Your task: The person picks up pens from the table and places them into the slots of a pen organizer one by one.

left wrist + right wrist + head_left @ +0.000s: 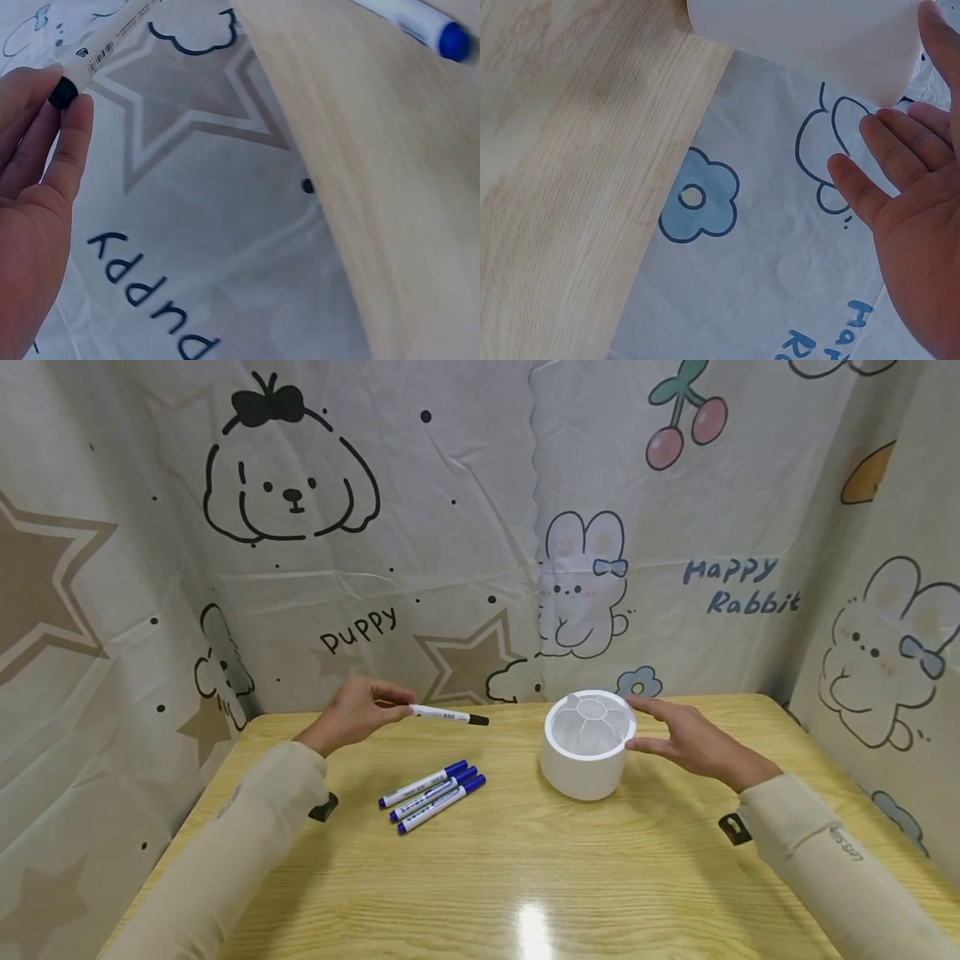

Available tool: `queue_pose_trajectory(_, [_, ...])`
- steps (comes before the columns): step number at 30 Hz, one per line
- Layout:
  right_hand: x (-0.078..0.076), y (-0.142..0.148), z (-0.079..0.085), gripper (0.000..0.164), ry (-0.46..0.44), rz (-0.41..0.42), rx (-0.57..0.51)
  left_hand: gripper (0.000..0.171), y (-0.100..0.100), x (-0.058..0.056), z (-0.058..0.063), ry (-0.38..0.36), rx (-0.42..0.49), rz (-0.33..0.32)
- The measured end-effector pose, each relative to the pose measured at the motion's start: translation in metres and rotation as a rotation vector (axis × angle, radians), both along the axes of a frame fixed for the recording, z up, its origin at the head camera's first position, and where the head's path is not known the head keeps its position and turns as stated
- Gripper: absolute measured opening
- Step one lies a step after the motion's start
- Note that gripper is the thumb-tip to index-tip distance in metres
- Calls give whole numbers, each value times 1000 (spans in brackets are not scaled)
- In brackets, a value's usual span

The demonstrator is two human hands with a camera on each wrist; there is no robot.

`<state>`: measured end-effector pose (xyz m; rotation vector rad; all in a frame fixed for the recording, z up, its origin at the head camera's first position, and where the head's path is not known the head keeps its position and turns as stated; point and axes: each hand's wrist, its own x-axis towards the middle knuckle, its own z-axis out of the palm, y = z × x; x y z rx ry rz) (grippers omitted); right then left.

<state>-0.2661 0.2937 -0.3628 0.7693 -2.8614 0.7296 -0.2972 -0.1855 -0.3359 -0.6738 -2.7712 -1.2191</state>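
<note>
My left hand [363, 714] pinches the tail end of a white marker [442, 714] between thumb and fingers, holding it above the far part of the table. The marker's black cap points to the right. In the left wrist view the fingertips sit at its black end plug [64, 93]. My right hand [686, 739] is at the right side of a round white pen holder [583, 772], thumb and fingertips touching its rim, fingers mostly straight. Thin dividers split the inside of the holder into compartments. Below the left hand, three blue-capped markers [432, 799] lie side by side.
The wood-grain table [510, 868] ends at the back against a cloth curtain [450, 568] printed with cartoon animals and stars. More of this cloth hangs at both sides. A black strap piece [735, 829] shows at each sleeve cuff.
</note>
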Motion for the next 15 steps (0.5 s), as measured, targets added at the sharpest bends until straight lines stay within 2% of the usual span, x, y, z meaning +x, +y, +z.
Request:
queue_pose_trajectory(8, [0, -2, 0, 74, -3, -3, 3, 21, 18, -4, 19, 36, 44, -37])
queue_pose_trajectory(15, [1, -2, 1, 74, 0, -8, 4, 21, 38, -9, 33, 5, 67, -66])
